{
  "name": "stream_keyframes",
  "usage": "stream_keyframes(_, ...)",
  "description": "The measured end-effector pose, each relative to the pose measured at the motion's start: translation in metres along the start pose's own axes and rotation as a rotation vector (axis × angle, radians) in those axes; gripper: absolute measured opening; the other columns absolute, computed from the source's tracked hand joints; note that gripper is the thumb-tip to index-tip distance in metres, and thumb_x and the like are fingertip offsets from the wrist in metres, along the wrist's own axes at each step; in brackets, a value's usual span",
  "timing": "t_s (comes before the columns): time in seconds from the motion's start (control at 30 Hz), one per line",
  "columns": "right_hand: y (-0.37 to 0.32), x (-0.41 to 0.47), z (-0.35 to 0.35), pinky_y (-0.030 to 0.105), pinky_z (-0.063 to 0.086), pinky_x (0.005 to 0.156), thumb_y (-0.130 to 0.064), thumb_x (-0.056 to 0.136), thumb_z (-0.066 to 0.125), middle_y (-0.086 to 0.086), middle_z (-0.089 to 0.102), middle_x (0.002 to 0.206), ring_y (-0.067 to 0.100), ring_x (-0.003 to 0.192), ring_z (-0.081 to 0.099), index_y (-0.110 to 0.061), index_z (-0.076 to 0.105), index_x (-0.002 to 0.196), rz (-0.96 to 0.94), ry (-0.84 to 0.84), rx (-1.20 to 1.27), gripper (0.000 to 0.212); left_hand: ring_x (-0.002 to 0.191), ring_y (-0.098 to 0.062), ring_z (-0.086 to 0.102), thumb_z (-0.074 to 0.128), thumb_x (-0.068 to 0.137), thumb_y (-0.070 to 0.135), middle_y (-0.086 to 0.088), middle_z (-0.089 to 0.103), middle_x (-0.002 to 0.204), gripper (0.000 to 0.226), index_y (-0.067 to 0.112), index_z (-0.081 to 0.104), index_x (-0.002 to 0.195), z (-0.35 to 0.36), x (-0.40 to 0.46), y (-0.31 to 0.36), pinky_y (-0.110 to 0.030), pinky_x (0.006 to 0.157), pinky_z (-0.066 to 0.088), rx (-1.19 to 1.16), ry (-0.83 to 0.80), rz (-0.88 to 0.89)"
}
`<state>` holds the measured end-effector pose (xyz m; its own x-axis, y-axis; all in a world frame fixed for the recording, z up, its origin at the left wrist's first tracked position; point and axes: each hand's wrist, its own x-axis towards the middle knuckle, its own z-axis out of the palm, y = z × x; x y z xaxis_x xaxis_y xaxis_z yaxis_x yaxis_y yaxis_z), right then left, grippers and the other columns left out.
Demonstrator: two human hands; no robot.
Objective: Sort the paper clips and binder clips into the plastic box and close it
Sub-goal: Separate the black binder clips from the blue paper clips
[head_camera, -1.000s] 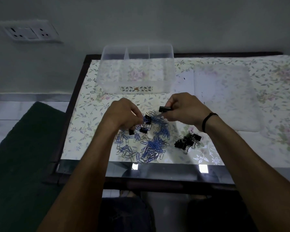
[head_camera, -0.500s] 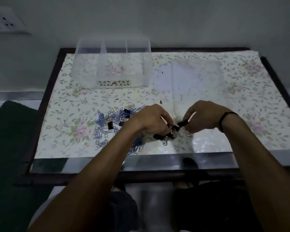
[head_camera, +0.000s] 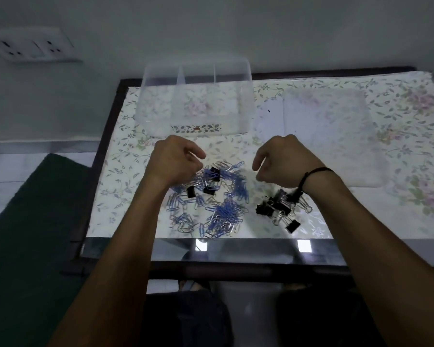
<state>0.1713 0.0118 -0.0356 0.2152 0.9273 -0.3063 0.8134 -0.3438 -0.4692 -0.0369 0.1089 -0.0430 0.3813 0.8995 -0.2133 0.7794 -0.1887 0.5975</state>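
A heap of blue and silver paper clips [head_camera: 223, 209] lies near the table's front edge, with a few black binder clips [head_camera: 212, 172] mixed in. To its right is a separate cluster of black binder clips [head_camera: 277, 207]. My left hand [head_camera: 176, 162] hovers over the heap's upper left, thumb apart from its curled fingers, fingertips at the clips. My right hand [head_camera: 283, 161] hangs above and behind the binder clip cluster, fingers loosely curled and empty. The clear plastic box [head_camera: 158, 121], with dividers inside, stands open behind the heap.
The box's translucent lid [head_camera: 331, 136] lies flat on the flowered table cover [head_camera: 411, 151] to the right of the box. The table's dark frame [head_camera: 108, 136] runs along the left. A green mat [head_camera: 28, 221] covers the floor on the left; a wall socket [head_camera: 33, 47] is above.
Both hands were pinching together at the binder clip cluster. Now they are apart: the left is back over the paper clip heap, and the right holds no binder clip.
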Motion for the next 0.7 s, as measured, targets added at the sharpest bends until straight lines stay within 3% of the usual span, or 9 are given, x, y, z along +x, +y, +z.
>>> stream_keyframes(0.2,-0.036,0.024,0.029,0.025,0.054,0.075,-0.002,0.075,0.073,0.005,0.077,0.084,0.019,0.083,0.071,-0.015,0.08,0.084,-0.173,0.035,-0.041,0.017,0.076,-0.011,0.072,0.083,0.072,0.015,0.002,0.077,0.077,0.011,0.023,0.078,0.078,-0.007,-0.007,-0.023,-0.023,0.072,0.055,0.182,-0.053,-0.043)
stream_keyframes(0.43,-0.063,0.027,0.05,0.031,0.059,0.073,-0.01,0.072,0.08,0.004,0.077,0.078,0.018,0.074,0.071,-0.017,0.082,0.079,-0.272,-0.032,-0.046,0.01,0.079,-0.013,0.062,0.093,0.06,0.03,0.002,0.072,0.085,0.032,0.021,0.075,0.085,0.008,-0.011,-0.019,-0.023,0.068,0.043,0.299,-0.192,-0.044)
stream_keyframes(0.53,-0.067,0.029,0.063,0.03,0.056,0.071,-0.021,0.068,0.083,0.007,0.076,0.085,0.022,0.084,0.069,-0.019,0.081,0.09,-0.245,-0.088,-0.109,0.022,0.08,-0.017,0.062,0.092,0.06,0.035,0.0,0.072,0.085,0.036,0.018,0.074,0.085,0.015,-0.011,-0.016,-0.024,0.067,0.041,0.356,-0.169,-0.015)
stream_keyframes(0.63,-0.071,0.031,0.074,0.027,0.049,0.068,-0.03,0.064,0.086,0.009,0.073,0.094,0.025,0.091,0.066,-0.015,0.076,0.098,-0.234,-0.085,-0.201,0.038,0.084,-0.021,0.068,0.088,0.065,0.027,-0.004,0.074,0.087,0.026,0.017,0.073,0.083,0.017,-0.009,-0.015,-0.024,0.064,0.041,0.361,-0.155,-0.02)
stream_keyframes(0.7,-0.073,0.033,0.078,0.027,0.049,0.069,-0.034,0.062,0.088,0.007,0.071,0.095,0.025,0.09,0.067,-0.014,0.074,0.098,-0.237,-0.069,-0.238,0.043,0.076,-0.019,0.064,0.087,0.064,0.026,-0.005,0.072,0.083,0.024,0.015,0.073,0.081,0.017,-0.009,-0.014,-0.022,0.057,0.038,0.368,-0.159,-0.028)
